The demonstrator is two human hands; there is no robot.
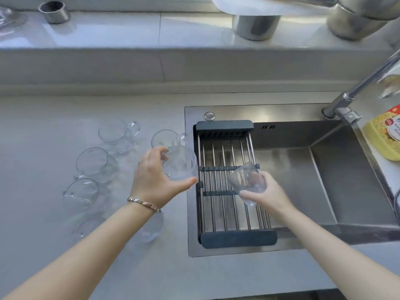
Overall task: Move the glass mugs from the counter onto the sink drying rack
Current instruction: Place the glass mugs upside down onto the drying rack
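My left hand [152, 178] grips a clear glass mug [180, 162] just left of the drying rack's edge, above the counter. My right hand [263, 197] holds a second glass mug [246, 177], tilted, over the middle of the drying rack [227, 237]. The rack has metal bars and dark end pieces and spans the left part of the sink [324, 180]. No mug stands on the rack. Several more glass mugs rest on the grey counter at left, among them one [112, 132], another [93, 162] and a third [80, 194]. One mug [166, 138] sits close to the sink's rim.
A chrome faucet [355, 98] rises at the sink's back right. A yellow dish-soap bottle [383, 135] lies at the right edge. Metal canisters [255, 27] stand on the raised ledge behind, with a small steel cup [54, 11] at far left.
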